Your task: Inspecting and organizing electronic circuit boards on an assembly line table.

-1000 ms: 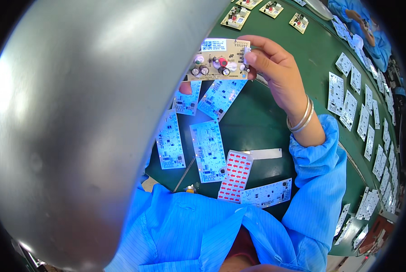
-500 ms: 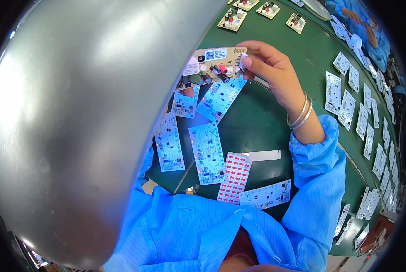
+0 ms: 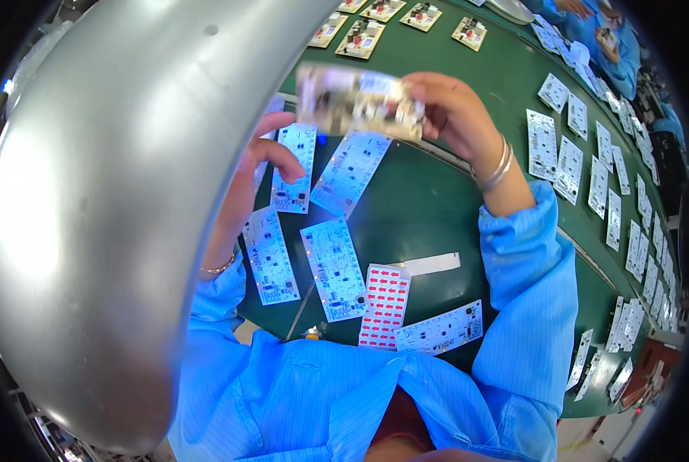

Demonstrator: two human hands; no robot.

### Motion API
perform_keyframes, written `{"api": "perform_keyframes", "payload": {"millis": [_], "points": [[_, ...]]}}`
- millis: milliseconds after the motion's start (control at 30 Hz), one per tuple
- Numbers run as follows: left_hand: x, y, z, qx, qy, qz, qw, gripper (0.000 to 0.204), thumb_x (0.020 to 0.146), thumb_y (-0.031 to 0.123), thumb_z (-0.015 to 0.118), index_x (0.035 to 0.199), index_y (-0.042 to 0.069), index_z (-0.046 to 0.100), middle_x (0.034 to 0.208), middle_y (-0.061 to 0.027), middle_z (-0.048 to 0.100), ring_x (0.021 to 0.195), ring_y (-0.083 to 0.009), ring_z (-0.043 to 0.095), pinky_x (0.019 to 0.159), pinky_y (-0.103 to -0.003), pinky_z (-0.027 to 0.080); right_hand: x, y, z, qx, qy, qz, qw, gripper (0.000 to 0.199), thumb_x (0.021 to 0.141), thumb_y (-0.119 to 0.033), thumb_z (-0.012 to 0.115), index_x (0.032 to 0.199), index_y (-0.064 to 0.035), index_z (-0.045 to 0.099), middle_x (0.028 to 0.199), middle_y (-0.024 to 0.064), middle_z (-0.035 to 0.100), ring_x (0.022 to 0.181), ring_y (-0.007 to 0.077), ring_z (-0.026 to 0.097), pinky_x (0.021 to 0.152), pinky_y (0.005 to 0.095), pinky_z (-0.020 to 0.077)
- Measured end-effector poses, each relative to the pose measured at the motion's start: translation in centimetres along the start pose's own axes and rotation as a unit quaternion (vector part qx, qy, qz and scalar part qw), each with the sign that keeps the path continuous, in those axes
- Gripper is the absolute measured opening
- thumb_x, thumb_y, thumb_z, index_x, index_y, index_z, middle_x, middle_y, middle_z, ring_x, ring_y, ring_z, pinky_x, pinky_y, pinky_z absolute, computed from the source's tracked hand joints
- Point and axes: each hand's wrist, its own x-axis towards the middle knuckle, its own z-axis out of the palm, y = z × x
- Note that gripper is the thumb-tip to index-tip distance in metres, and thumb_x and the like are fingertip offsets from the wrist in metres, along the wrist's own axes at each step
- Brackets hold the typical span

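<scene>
My right hand (image 3: 454, 108) grips the right end of a tan circuit board (image 3: 344, 108) with tall parts on it. The board is smeared by motion and held above the table. Just left of it, my left hand (image 3: 264, 158) has its fingers apart and holds nothing I can see; part of it is behind the silver dome. Beneath the hands lie white circuit boards, one (image 3: 292, 173) by my left fingers and another (image 3: 352, 171) under the held board. Two more white boards, a left one (image 3: 271, 254) and a middle one (image 3: 334, 269), rest nearer me.
A large silver dome (image 3: 106, 200) blocks the left side. Near me are a sheet of red arrow stickers (image 3: 384, 304), a white strip (image 3: 433, 263) and a white board (image 3: 441, 329). Tan boards (image 3: 360, 38) stand far off; rows of white boards (image 3: 542, 146) line the right. A co-worker (image 3: 591, 38) sits far right.
My left hand has come off the tan board and into view beside the dome, fingers spread. The board, still in my right hand, has swung and blurred. The whole view has shifted slightly.
</scene>
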Motion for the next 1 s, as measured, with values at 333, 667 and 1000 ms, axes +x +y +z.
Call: {"api": "perform_keyframes", "payload": {"millis": [333, 667, 1000], "points": [[-0.1, 1.7, 1.8, 0.188, -0.114, 0.076, 0.973, 0.036, 0.084, 0.030, 0.041, 0.094, -0.002, 0.054, 0.064, -0.0086, 0.059, 0.057, -0.0147, 0.057, 0.053, -0.025, 0.044, 0.7, 2.7, -9.7, 0.195, 0.311, -0.042, 0.929, 0.019, 0.080, -0.010, 0.045, 0.092, 0.0038, 0.045, 0.079, 0.0140, 0.055, 0.061, 0.0171, 0.051, 0.053, 0.0268, 0.0449], [0.3, 1.8, 2.2, 0.254, -0.146, 0.136, 0.947, 0.018, 0.078, 0.014, 0.049, 0.089, 0.001, 0.056, 0.065, -0.0082, 0.060, 0.060, -0.0168, 0.059, 0.054, -0.025, 0.045, 1.8, 1.3, -7.7, -0.156, 0.328, 0.048, 0.930, 0.031, 0.079, -0.011, 0.047, 0.107, 0.0025, 0.044, 0.100, 0.0147, 0.051, 0.071, 0.0212, 0.054, 0.064, 0.0307, 0.0467], [0.3, 2.2, 2.5, 0.274, -0.159, 0.145, 0.937, 0.016, 0.077, 0.014, 0.049, 0.085, 0.002, 0.057, 0.065, -0.0082, 0.060, 0.060, -0.0176, 0.058, 0.054, -0.025, 0.043, -10.3, 0.7, -8.4, -0.864, 0.347, -0.118, 0.344, 0.044, 0.068, -0.032, 0.059, 0.102, -0.0040, 0.051, 0.104, 0.0138, 0.049, 0.094, 0.0272, 0.049, 0.084, 0.0407, 0.0331]]}}
